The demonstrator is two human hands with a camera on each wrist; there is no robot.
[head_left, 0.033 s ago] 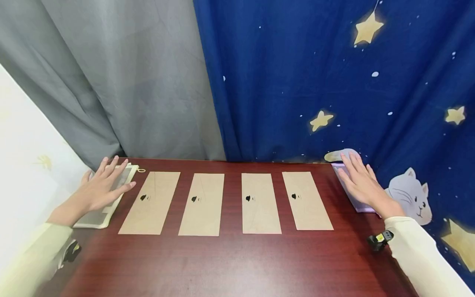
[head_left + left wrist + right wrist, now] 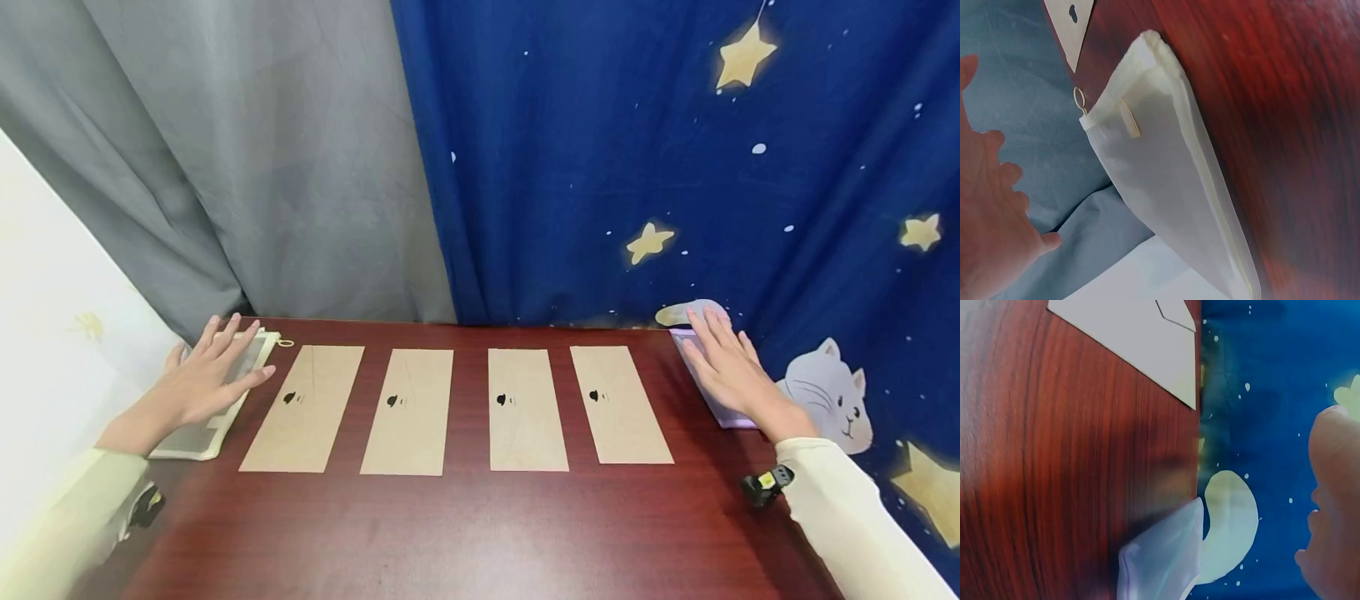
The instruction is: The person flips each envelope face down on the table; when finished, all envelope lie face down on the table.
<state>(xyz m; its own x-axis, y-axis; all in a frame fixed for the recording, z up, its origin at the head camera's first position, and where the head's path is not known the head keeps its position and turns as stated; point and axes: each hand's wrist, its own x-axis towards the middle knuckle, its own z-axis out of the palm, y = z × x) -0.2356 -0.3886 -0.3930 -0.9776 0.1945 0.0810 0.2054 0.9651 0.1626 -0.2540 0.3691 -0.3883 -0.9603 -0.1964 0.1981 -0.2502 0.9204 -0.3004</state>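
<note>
My left hand [image 2: 198, 383] is held with its fingers spread above a cream-edged mesh zip pouch [image 2: 197, 442] at the table's left side. The left wrist view shows a gap between that hand [image 2: 994, 212] and the pouch [image 2: 1154, 162], whose zip ends in a small ring. On the right, my other hand [image 2: 731, 371] has its fingers extended over a purple-edged pouch [image 2: 726, 410] and partly hides it. In the right wrist view this pouch [image 2: 1163, 559] lies apart from the hand [image 2: 1338, 494]. Both hands hold nothing.
Several flat tan paper envelopes, each with a small black hat print, lie in a row between the pouches; the leftmost envelope [image 2: 300, 433] is nearest the left hand. The table [image 2: 465, 533] is dark red wood. Grey and blue curtains [image 2: 540, 208] hang behind its back edge.
</note>
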